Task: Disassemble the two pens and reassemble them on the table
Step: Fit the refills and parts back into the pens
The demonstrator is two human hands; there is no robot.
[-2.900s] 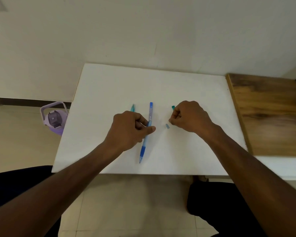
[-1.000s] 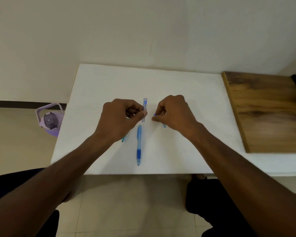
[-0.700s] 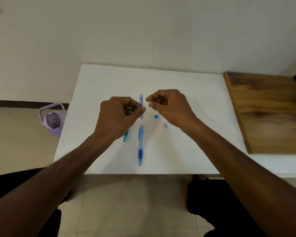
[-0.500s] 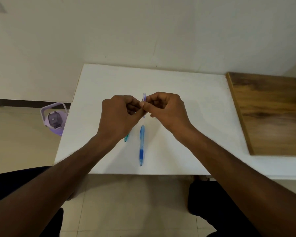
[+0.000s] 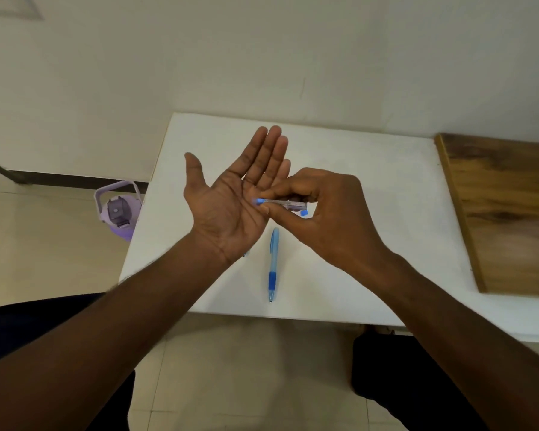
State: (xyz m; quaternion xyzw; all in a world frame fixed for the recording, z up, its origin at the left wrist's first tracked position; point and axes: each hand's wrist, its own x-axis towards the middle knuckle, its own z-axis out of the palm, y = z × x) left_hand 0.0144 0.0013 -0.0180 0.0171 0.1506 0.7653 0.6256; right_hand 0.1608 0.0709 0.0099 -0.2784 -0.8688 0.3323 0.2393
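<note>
My left hand [image 5: 231, 200] is held palm up above the white table [image 5: 371, 188], fingers straight and empty. My right hand [image 5: 321, 206] pinches a clear upper pen barrel with a blue end [image 5: 280, 202], lying sideways with its blue end over my left palm. The blue lower pen barrel with its darker grip [image 5: 273, 264] lies on the table below my hands, tip toward me. A bit of the teal pen [image 5: 246, 253] peeks out under my left wrist. A small blue piece [image 5: 304, 214] shows under my right fingers.
A wooden board [image 5: 504, 213] lies on the table's right side. A purple water bottle [image 5: 119, 213] stands on the tiled floor left of the table. The wall is just behind the table's far edge.
My left hand let go of the clear barrel and turned palm up. My right hand took the barrel and turned it sideways over the left palm.
</note>
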